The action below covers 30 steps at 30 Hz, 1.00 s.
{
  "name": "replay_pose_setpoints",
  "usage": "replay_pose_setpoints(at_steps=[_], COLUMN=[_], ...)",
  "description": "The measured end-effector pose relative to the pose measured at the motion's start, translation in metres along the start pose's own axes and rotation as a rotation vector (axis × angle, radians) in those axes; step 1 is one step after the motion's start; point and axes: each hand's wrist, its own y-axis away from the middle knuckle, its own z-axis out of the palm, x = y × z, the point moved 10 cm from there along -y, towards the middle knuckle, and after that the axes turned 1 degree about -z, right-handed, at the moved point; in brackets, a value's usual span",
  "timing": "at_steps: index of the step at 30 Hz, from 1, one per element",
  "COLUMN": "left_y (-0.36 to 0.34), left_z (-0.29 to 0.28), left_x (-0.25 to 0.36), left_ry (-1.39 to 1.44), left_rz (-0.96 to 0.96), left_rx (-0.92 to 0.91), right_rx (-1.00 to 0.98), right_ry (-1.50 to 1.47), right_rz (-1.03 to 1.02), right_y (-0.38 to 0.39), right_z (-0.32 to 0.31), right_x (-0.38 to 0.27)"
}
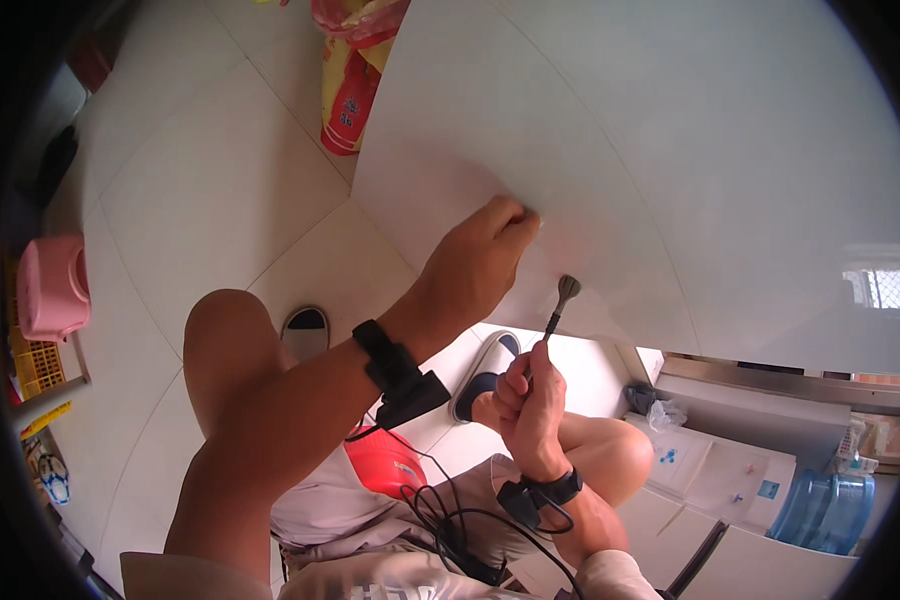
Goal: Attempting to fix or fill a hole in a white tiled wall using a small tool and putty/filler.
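My left hand (478, 250) is closed, its thumb and fingers pressed together close above a glossy white panel (530, 130). Whatever those fingertips hold, if anything, is too small to make out. Lower and to the right, my right hand (532, 400) grips a slim tool (567, 289) with a dark handle and a flared grey head. The tool points up, with its head over the panel's near edge; whether it touches the panel I cannot tell. Each wrist wears a black strapped device.
Black cables (450, 520) run across my lap. A red seat (385, 462) shows beneath me. Red and yellow bags (350, 95) stand beyond the panel's left edge. At far left are a pink stool (54, 288) and a yellow basket (38, 365). Right: a white cabinet (710, 465), blue container (820, 510).
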Motion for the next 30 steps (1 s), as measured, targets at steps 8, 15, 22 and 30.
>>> replay_pose_setpoints(at_steps=[8, 15, 22, 30], left_y=[0.03, -0.021, -0.034, -0.027], left_z=[0.043, -0.015, -0.038, -0.024], left_x=[-0.015, -0.009, -0.007, -0.005], left_ry=[-0.074, -0.024, -0.01, -0.042], left_rz=[-0.039, -0.098, -0.061, -0.083], left_rx=[-0.377, -0.047, 0.058, -0.022], right_rx=[0.007, 0.147, 0.115, 0.034], right_ry=[0.083, 0.149, 0.078, 0.018], right_rz=[-0.374, -0.206, -0.048, -0.409], right_y=[-0.004, -0.004, -0.011, 0.024], right_z=[0.009, -0.01, -0.013, -0.009], right_x=[-0.065, -0.031, -0.011, -0.067])
